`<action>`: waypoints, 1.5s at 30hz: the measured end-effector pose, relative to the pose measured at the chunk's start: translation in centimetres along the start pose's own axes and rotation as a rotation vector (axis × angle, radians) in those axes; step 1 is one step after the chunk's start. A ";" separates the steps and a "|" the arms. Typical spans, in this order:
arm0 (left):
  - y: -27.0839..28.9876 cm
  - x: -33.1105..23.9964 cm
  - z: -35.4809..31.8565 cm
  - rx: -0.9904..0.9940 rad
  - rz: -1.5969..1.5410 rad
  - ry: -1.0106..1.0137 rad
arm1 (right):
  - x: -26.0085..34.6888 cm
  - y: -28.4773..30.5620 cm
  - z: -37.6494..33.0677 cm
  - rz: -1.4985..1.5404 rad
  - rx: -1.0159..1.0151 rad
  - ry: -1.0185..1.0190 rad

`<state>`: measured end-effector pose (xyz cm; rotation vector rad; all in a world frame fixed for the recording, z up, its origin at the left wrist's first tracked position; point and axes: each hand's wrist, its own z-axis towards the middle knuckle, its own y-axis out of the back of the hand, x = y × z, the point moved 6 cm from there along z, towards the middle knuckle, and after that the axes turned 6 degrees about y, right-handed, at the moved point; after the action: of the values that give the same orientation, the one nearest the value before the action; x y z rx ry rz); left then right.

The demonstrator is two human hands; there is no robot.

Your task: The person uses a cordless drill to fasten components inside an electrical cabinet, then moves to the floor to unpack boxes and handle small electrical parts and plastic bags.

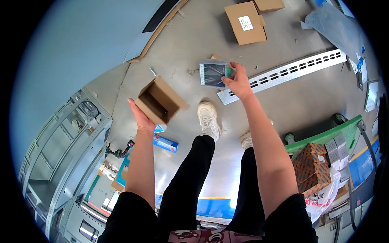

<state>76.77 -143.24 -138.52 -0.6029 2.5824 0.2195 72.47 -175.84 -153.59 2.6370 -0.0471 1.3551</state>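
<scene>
In my left hand (141, 117) is a small brown cardboard box (153, 110), tilted, with its flap up and its dark inside facing me; no contents can be made out. My right hand (240, 83) grips the right edge of a small panel meter (213, 74) between thumb and fingers. The meter has a dark rectangular screen, a pale grey frame with a column of buttons along its left side, and something green at its right edge. Both things are held over the floor, the meter farther out and to the right of the box.
A slotted metal strip (283, 73) lies right of the meter. Beyond is a closed carton (245, 23). A green cart (320, 135) carrying patterned boxes (312, 168) stands at right. Grey metal framing (60, 150) rises at left, near a cordless drill (119, 152) and a blue box (165, 143).
</scene>
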 end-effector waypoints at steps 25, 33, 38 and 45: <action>-12.6 -2.3 -25.9 0.481 0.963 -0.212 | 27.5 14.5 -26.0 0.099 0.235 -0.190; -19.3 -5.0 -46.3 1.296 1.658 -0.046 | 34.2 13.9 -41.2 0.726 0.363 -0.245; -19.1 -4.6 -53.9 1.181 1.770 -0.151 | 38.8 15.5 -48.0 0.747 0.209 -0.252; -15.2 -4.7 -60.5 1.108 1.671 -0.247 | 40.9 14.5 -55.2 0.586 0.073 -0.056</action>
<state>62.33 -170.54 -84.09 1.7841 1.8001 -0.5547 50.45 -178.59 -86.92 2.8421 -0.8505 1.4470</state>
